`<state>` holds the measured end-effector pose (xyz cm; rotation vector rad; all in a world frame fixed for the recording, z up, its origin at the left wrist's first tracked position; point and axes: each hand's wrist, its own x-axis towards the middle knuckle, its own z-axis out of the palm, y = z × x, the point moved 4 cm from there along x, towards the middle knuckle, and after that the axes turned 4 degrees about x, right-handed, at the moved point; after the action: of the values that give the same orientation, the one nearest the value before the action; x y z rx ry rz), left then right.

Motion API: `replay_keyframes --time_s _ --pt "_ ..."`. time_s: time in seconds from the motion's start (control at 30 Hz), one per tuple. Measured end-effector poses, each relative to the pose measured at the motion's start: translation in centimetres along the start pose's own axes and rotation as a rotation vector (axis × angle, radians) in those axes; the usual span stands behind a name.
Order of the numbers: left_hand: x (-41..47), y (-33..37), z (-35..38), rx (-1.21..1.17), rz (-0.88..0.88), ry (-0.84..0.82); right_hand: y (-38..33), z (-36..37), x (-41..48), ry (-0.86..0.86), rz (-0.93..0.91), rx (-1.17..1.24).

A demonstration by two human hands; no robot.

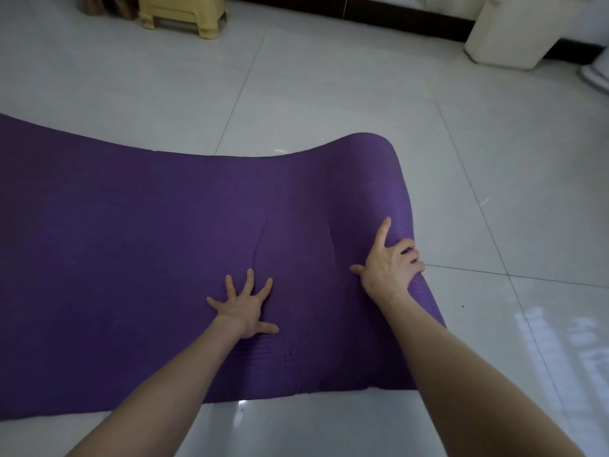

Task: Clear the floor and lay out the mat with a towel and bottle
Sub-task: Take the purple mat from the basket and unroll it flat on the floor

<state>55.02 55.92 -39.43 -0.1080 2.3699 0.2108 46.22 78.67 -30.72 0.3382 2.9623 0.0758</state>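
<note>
A purple ribbed mat (131, 242) lies unrolled across the white tiled floor, running off the left edge of view. Its right end curls upward in a raised hump. My left hand (245, 308) presses flat on the mat with fingers spread, holding nothing. My right hand (389, 262) rests on the curled right end, thumb and forefinger on top and the other fingers bent over its edge. A long crease runs up the mat between my hands. No towel or bottle is in view.
A yellow plastic stool (183, 14) stands at the back left. A cream-white bin (514, 31) stands at the back right against a dark skirting. A white rounded object (598, 74) sits at the far right edge. Glossy tiles (329, 94) surround the mat.
</note>
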Motion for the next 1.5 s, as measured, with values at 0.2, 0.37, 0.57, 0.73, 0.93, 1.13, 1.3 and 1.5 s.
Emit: replay_keyframes --time_s 0.2,0.37,0.57,0.73,0.93,1.13,1.3,1.5 --pt "-0.3 0.2 0.4 0.028 0.012 0.007 3.1 3.0 -0.1 -0.218 0.035 0.054" --pt "-0.5 0.9 0.9 0.028 0.02 0.004 1.2 5.3 -0.7 -0.41 -0.143 0.14" --pt "-1.3 3.8 2.3 0.081 0.089 -0.022 1.9 7.8 -1.1 -0.54 -0.112 0.171" --pt "-1.7 6.9 2.5 0.256 0.199 0.005 6.3 8.8 -1.6 -0.592 0.015 0.195" --pt "-0.5 7.1 -1.7 0.128 0.226 0.299 7.3 7.6 -0.8 -0.53 0.123 0.222" --pt "1.1 -1.2 -1.7 -0.076 -0.249 0.176 2.1 9.1 -1.9 -0.571 -0.197 0.257" --pt "1.3 -0.7 0.0 -0.155 -0.207 0.143 5.3 9.7 -1.5 -0.601 -0.154 0.245" --pt "1.5 -2.5 -0.6 -0.21 -0.274 0.182 10.5 8.3 -0.4 -0.615 0.018 0.215"
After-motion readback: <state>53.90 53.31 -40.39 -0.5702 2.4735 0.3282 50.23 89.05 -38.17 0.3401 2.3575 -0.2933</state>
